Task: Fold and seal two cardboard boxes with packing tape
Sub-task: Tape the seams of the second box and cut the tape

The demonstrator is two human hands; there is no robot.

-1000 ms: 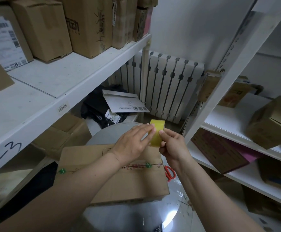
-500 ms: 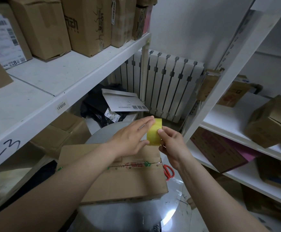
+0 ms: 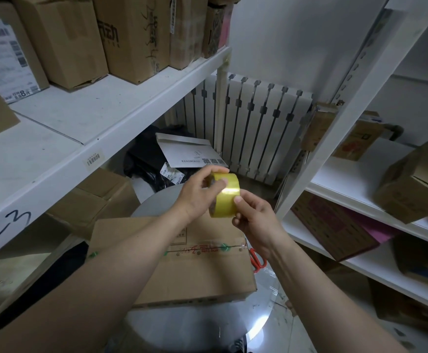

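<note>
A roll of yellow packing tape [image 3: 227, 197] is held up in the air between both hands, above the far edge of a flat brown cardboard box [image 3: 202, 271]. The left hand [image 3: 195, 194] grips the roll from its left side, its fingers [image 3: 220, 170] curled over the top rim and the thumb tucked against the near side. The right hand [image 3: 256, 220] holds the roll's lower right, thumb pressed on the glossy outer band and the other fingers curled beneath it.

The box lies on a round, shiny grey bench [image 3: 195, 329], its top flaps closed along a seam covered by a strip of printed tape. A pair of red-handled scissors [image 3: 257, 261] lies on the bench, just beside the box's right edge. White shelving [image 3: 93, 115] loaded with cardboard cartons stands at the left, more white shelves [image 3: 360, 200] at the right, and a white ribbed radiator [image 3: 258, 128] stands against the wall behind.
</note>
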